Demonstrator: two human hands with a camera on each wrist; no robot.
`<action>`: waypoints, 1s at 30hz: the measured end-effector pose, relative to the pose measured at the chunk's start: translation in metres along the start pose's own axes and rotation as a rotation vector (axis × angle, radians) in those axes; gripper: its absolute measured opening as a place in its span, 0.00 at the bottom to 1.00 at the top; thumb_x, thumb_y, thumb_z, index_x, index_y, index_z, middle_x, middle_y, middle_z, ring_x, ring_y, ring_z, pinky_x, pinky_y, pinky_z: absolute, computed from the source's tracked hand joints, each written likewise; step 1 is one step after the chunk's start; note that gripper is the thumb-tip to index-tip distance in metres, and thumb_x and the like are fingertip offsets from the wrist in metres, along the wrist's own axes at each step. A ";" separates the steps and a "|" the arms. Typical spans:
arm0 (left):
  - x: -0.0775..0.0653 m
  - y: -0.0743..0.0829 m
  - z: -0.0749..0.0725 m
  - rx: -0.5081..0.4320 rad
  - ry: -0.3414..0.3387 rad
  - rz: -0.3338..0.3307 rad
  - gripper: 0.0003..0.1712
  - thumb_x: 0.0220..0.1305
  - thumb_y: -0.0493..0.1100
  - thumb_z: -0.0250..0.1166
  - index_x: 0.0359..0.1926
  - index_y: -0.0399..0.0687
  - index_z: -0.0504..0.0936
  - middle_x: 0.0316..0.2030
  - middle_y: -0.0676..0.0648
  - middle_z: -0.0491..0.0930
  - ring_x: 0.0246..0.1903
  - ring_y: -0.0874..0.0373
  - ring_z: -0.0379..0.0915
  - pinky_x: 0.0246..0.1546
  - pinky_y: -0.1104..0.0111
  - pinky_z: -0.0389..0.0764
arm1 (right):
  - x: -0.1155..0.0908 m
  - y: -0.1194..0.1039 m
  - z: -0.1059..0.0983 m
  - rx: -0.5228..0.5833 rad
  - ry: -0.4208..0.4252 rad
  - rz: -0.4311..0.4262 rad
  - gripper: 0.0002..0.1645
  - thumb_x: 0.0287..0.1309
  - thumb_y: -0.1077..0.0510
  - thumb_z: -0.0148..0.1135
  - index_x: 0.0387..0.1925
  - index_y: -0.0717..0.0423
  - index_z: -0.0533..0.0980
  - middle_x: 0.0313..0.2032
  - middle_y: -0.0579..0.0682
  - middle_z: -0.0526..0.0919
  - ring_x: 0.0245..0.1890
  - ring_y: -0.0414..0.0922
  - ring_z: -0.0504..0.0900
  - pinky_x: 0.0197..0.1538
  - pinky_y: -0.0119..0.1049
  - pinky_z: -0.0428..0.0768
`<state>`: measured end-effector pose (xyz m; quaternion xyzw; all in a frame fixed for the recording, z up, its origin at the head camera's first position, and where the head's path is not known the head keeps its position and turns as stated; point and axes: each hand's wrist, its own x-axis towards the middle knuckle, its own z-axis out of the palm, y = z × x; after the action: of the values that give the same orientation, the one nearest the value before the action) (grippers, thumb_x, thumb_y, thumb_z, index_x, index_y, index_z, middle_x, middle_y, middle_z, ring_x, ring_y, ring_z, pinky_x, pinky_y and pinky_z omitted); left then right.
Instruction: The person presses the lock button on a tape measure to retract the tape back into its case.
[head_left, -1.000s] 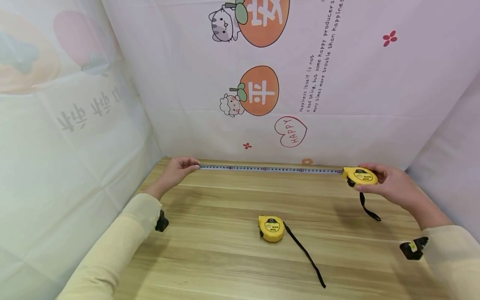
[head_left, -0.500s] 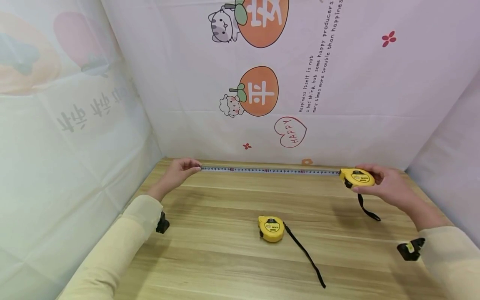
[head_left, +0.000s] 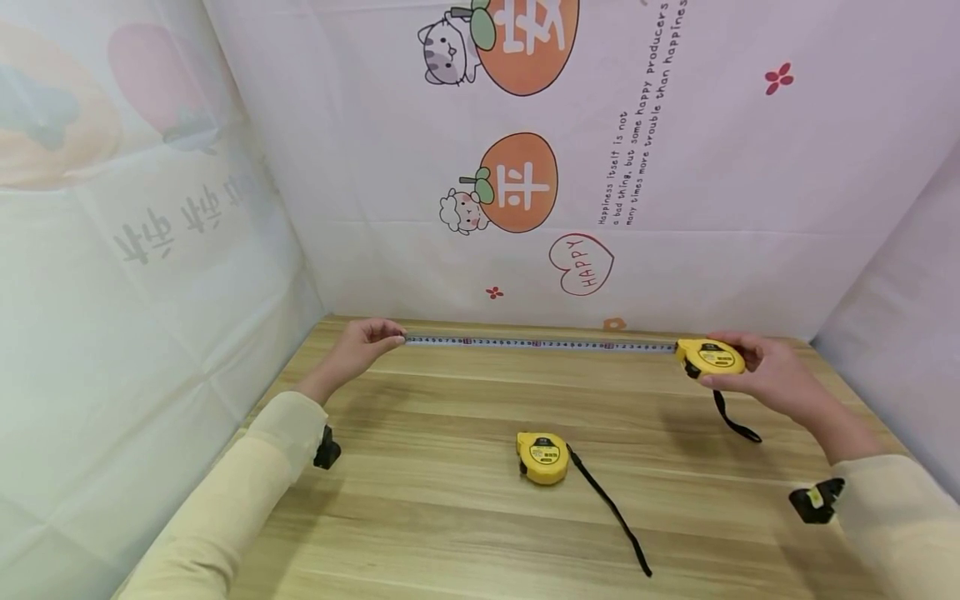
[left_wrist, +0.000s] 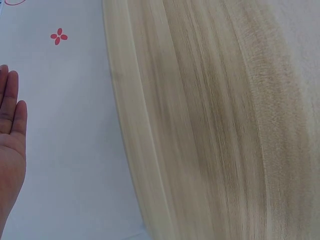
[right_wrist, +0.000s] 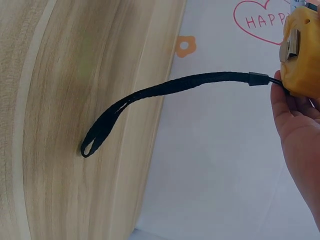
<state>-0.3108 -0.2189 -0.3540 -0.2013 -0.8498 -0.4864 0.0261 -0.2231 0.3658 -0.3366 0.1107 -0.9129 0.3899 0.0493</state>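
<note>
Between thumb and fingers, my left hand (head_left: 365, 346) pinches the free end of a white tape blade (head_left: 502, 342) with black and red numbers. The blade runs straight across the back of the table to a yellow tape measure (head_left: 710, 357), gripped by my right hand (head_left: 783, 379). From that case hangs a black wrist strap (right_wrist: 165, 89), looped at its end in the right wrist view. In the left wrist view only part of my left hand (left_wrist: 11, 145) shows, and the pinched blade end is out of sight there. A second yellow tape measure (head_left: 543, 458) lies on the table between my arms.
The second tape measure's black strap (head_left: 611, 504) trails toward the front right over the wooden table (head_left: 420, 525). White printed cloth (head_left: 375, 183) stands as a wall behind the table, with more cloth at both sides. Black wrist cameras (head_left: 816, 502) hang below both sleeves.
My left hand has shifted slightly right and my right hand slightly left with the tape measure. The exposed blade has become a little shorter. The second tape measure has stayed in place.
</note>
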 end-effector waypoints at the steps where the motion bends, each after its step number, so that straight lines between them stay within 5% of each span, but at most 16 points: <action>1: 0.000 0.000 0.000 -0.005 -0.003 0.001 0.12 0.68 0.44 0.63 0.47 0.41 0.83 0.43 0.45 0.82 0.42 0.53 0.78 0.43 0.63 0.79 | 0.000 0.000 0.000 -0.001 -0.001 0.004 0.44 0.57 0.54 0.71 0.67 0.69 0.62 0.57 0.67 0.71 0.40 0.25 0.74 0.37 0.24 0.77; 30: 0.003 0.002 0.010 -0.044 -0.037 0.003 0.14 0.67 0.46 0.64 0.48 0.41 0.82 0.44 0.45 0.82 0.42 0.52 0.78 0.44 0.63 0.79 | 0.003 -0.005 0.008 -0.011 -0.015 0.025 0.47 0.56 0.50 0.72 0.69 0.67 0.61 0.58 0.67 0.70 0.40 0.26 0.73 0.38 0.25 0.76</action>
<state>-0.3112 -0.2085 -0.3573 -0.2120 -0.8389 -0.5012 0.0067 -0.2250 0.3561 -0.3381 0.1021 -0.9167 0.3844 0.0381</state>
